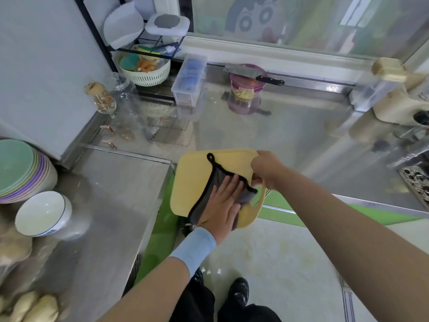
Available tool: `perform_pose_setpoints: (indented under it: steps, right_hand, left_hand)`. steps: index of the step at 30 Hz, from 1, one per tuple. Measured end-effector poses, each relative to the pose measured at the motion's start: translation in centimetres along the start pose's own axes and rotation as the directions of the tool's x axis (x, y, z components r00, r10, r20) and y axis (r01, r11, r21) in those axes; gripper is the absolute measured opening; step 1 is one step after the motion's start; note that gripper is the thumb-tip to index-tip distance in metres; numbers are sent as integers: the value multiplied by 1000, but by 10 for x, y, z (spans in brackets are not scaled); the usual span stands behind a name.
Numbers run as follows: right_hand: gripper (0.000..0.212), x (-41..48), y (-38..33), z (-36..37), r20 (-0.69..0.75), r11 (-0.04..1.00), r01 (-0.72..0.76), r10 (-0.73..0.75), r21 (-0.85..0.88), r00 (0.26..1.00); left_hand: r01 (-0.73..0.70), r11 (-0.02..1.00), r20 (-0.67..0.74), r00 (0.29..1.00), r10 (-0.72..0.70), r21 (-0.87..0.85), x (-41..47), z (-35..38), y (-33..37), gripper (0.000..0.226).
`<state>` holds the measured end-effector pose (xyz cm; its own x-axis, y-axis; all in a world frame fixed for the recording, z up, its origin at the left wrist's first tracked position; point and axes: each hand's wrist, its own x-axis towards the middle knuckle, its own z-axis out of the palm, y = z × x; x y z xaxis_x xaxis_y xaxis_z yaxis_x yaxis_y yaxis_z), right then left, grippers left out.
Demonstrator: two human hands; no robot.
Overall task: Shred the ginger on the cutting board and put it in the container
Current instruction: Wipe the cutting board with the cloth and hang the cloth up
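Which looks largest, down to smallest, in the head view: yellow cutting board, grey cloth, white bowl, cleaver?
1. yellow cutting board
2. grey cloth and white bowl: look alike, cloth partly under the left hand, unranked
3. cleaver, though farthest from the camera

A single view, from the wide-angle camera worn on your head. It faces forward and tilts steeply down. Your forearms enter from the bottom edge, with your shoes (240, 290) on the floor (283, 252) directly beneath the lens. Your left hand (220, 205) and right hand (267, 169) sit close to the camera, just below the centre of the frame, at the cutting board (195, 182). Beyond them the steel desk (290, 135) stretches away to the window (313, 24) along the top edge. Straight lines bow near the borders, and the corners look soft.
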<state>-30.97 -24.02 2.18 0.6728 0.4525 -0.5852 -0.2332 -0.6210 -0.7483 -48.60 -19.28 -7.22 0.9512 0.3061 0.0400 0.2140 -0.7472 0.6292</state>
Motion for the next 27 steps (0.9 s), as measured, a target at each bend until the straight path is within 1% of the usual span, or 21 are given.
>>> perform_pose_setpoints:
  steps: [2, 3, 6, 7, 8, 9, 10, 11, 12, 13, 14, 15, 16, 18, 20, 22, 23, 24, 25, 26, 27]
  right_hand:
    - [39, -7, -4, -7, 50, 1000, -6, 5, 14, 999]
    - [40, -10, -5, -10, 67, 1000, -6, 6, 8, 998]
    - [42, -13, -2, -17, 73, 998, -5, 9, -56, 997]
    - [43, -13, 1, -17, 82, 996, 4, 4, -93, 997]
    - [42, -13, 2, -14, 103, 992, 15, -2, -126, 995]
    - [39, -15, 2, -10, 123, 987, 38, -18, -156, 992]
    - [34, -16, 2, -6, 154, 981, 62, -33, -186, 988]
    - [28, -18, 0, -1, 180, 976, 82, -45, -203, 983]
    - [25, -18, -2, 2, 193, 970, 94, -50, -224, 980]
    - [25, -19, -5, 4, 188, 973, 85, -44, -216, 981]
    - [28, -20, -8, 2, 183, 980, 74, -39, -185, 982]
    - [31, -21, -11, -4, 173, 988, 60, -35, -144, 984]
    - [36, -22, -15, -12, 161, 991, 46, -26, -128, 987]
    - [46, -24, -20, -32, 126, 993, 32, -18, -113, 992]
    - [48, -22, -24, -49, 71, 996, 38, -32, -81, 997]
    - [47, -15, -28, -60, -3, 996, 47, -47, -75, 999]
    - [47, -12, -28, -62, -28, 996, 47, -49, -82, 998]
    - [46, -9, -28, -62, -43, 996, 42, -45, -78, 998]
    - [45, -5, -29, -60, -59, 997, 34, -37, -65, 998]
    - [44, -1, -30, -57, -77, 999, 22, -26, -45, 997]
    - [44, 3, -31, -54, -100, 1000, 9, -11, -22, 995]
  left_hand:
    - [172, 968, -32, 983, -181, -185, 7, -9, -8, 46]
    - [273, 933, -11, 959, -284, -233, 9, -13, -15, 45]
    - [544, 791, 53, 831, -553, -279, 15, -26, -43, 47]
    - [575, 758, 31, 802, -596, -307, 18, -34, -44, 48]
    - [541, 766, -7, 815, -579, -348, 24, -41, -38, 49]
    - [445, 810, -40, 868, -495, -382, 31, -44, -24, 48]
    - [311, 867, -57, 931, -360, -389, 38, -46, -7, 46]
    - [189, 914, -52, 974, -222, -360, 44, -45, 11, 46]
    - [110, 948, -38, 991, -127, -298, 48, -44, 26, 47]
    - [87, 973, -30, 995, -96, -215, 52, -42, 33, 49]
    - [115, 985, -34, 992, -120, -125, 55, -40, 30, 51]
    - [190, 980, -28, 981, -192, -54, 57, -39, 18, 52]
    - [269, 962, -12, 963, -270, -33, 55, -40, 5, 52]
    - [445, 890, 99, 895, -436, -104, 41, -45, -25, 50]
    - [633, 750, 197, 774, -602, -193, 16, -47, -50, 48]
    - [752, 573, 177, 644, -744, -325, 1, -52, -55, 47]
    - [760, 520, 128, 605, -786, -390, 1, -55, -48, 47]
    - [750, 503, 62, 580, -812, -430, 3, -58, -38, 46]
    - [728, 514, -14, 571, -821, -454, 7, -62, -27, 45]
    - [686, 558, -88, 591, -802, -467, 10, -66, -16, 43]
    - [619, 630, -157, 644, -749, -469, 13, -67, -7, 43]
